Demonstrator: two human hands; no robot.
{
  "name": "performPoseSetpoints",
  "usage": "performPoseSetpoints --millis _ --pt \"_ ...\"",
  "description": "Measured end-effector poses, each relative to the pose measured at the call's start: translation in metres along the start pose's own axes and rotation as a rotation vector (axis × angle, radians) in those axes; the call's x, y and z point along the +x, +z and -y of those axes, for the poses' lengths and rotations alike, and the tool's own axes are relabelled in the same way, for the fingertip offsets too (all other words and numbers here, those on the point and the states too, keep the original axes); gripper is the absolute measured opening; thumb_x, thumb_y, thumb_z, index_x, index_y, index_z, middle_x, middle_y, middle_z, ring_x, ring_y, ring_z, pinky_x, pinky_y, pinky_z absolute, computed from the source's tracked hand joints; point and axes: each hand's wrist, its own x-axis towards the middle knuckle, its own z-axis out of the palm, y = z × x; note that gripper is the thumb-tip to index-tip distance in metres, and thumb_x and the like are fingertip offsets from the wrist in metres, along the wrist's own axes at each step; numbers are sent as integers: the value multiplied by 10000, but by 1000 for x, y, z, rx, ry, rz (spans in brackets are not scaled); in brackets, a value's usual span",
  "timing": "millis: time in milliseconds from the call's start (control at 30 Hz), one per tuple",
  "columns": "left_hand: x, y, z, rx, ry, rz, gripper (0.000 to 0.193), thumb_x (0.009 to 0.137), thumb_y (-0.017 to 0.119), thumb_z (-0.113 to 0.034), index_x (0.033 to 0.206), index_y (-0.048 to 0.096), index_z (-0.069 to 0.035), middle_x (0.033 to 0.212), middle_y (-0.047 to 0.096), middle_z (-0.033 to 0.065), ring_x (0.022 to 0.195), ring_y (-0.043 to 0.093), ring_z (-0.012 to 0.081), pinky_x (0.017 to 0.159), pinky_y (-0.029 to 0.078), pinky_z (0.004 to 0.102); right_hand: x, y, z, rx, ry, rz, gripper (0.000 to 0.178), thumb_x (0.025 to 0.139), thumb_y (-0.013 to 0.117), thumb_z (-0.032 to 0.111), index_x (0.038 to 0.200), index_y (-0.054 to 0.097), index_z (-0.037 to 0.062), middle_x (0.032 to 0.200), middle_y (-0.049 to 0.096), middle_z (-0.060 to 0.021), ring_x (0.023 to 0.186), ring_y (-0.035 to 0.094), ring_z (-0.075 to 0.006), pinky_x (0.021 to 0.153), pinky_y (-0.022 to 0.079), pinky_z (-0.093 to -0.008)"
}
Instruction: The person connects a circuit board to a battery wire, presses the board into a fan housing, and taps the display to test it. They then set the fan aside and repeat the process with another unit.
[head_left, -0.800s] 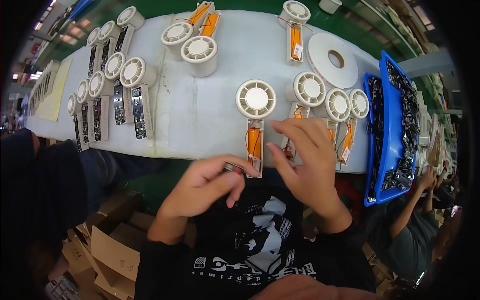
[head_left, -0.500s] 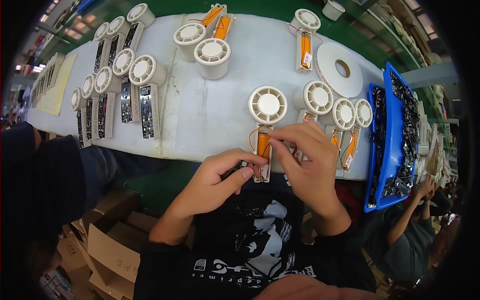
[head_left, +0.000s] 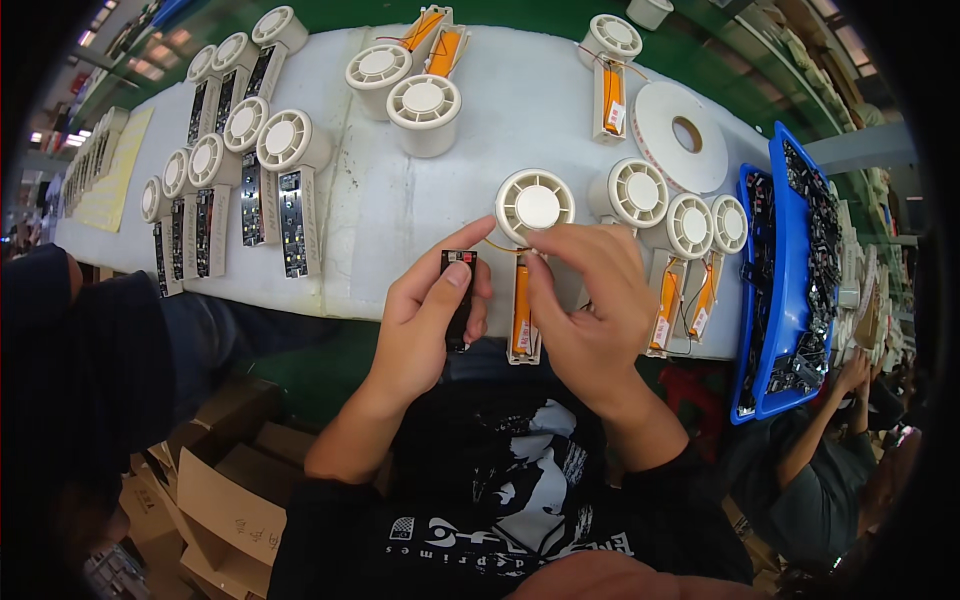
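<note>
My left hand grips a narrow black circuit board upright, its thumb on the board's face near the top. Just right of it, a white handheld fan lies on the table, round head away from me. An orange battery sits in its open handle. My right hand is closed in a pinch at the join of head and handle. From those fingertips a thin orange wire runs left toward my left forefinger; the exact pinch point is partly hidden.
Several fans with boards stand at the left. Fans with bare batteries lie at the right and back. A white tape roll lies near blue trays of boards. Another person's arm shows at far right; cardboard boxes are below left.
My left hand has moved left off the fan handle and turned the board upright, exposing the battery. My right hand has shifted up toward the fan head and draws the wire out sideways.
</note>
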Motion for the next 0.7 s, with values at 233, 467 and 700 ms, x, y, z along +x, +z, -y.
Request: performPoseSetpoints --millis 233,467,700 --pt "1 1 -3 -116 22 2 485 1109 451 -239 1535 490 -12 973 587 34 750 527 104 675 448 255 -5 7 -2 46 -130 39 284 771 753 -140 1021 721 -8 970 737 -122 849 711 -238 745 555 -319" --pt "0 -2 0 98 63 0 452 1094 504 -180 1512 516 -7 1054 635 56 842 558 107 748 478 266 -6 5 2 134 36 83 278 803 756 -135 1051 711 -17 957 744 -131 805 717 -219 719 564 -309" --pt "1 -7 3 19 13 -10 399 1061 588 -97 1444 575 13 1159 692 95 938 640 136 845 550 300 -9 6 -3 30 -66 60 268 810 806 -86 1050 718 -6 931 752 -114 786 712 -223 690 554 -308"
